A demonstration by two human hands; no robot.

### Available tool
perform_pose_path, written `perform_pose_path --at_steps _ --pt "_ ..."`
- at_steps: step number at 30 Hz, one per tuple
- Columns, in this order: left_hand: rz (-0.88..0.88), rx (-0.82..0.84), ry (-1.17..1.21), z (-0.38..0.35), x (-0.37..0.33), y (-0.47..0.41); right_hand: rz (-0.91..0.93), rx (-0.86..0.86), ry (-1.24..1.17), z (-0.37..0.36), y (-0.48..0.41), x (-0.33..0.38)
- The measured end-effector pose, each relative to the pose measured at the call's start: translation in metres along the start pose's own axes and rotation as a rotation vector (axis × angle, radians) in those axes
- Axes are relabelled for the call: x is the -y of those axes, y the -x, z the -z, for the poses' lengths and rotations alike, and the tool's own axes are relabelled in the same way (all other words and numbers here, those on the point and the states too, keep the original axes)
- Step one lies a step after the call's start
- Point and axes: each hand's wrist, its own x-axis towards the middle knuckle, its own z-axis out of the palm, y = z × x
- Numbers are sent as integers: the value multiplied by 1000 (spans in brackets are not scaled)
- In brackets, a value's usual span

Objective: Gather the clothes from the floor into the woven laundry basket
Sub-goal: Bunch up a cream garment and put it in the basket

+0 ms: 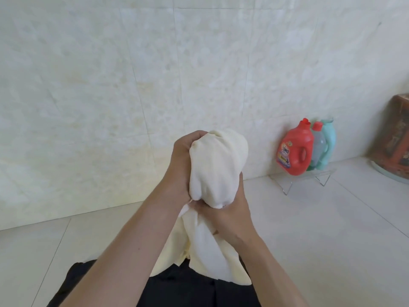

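Observation:
A cream-white garment is bunched up in front of me at chest height. My left hand grips its upper left side, fingers curled over the top. My right hand clutches it from below, where the cloth narrows, and the rest hangs down toward my lap. A black garment lies spread on the floor beneath my arms. The woven laundry basket is not in view.
A red detergent jug, a clear bottle and a teal bottle stand on a clear acrylic stand against the tiled wall at right. A dark red patterned container sits at the far right edge.

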Motion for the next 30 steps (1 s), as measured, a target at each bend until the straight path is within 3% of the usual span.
perform_pose_path --at_steps 3,5,9,14,17,21,25,26,30 --pt "9 29 -62 10 7 -10 -4 -131 -5 8 -8 -5" --pt "-90 120 -175 24 11 -13 2 -209 -36 16 -7 -7" --pt "-210 257 -254 56 31 -18 -43 -224 -136 25 -12 -8" --pt "25 548 -555 57 55 -10 -66 -229 -236 23 -17 -5" --pt "-92 351 -703 42 69 -12 -78 -106 -315 19 -18 0" --pt "-277 17 -658 54 60 -26 -108 258 -794 35 -20 10" --pt "-508 -340 -795 71 26 -29 -154 172 -946 57 -28 6" --pt "-587 -333 -895 74 14 -26 -159 171 -937 61 -29 7" --pt "-1054 -28 -1510 68 0 -17 -173 309 -762 68 -29 11"
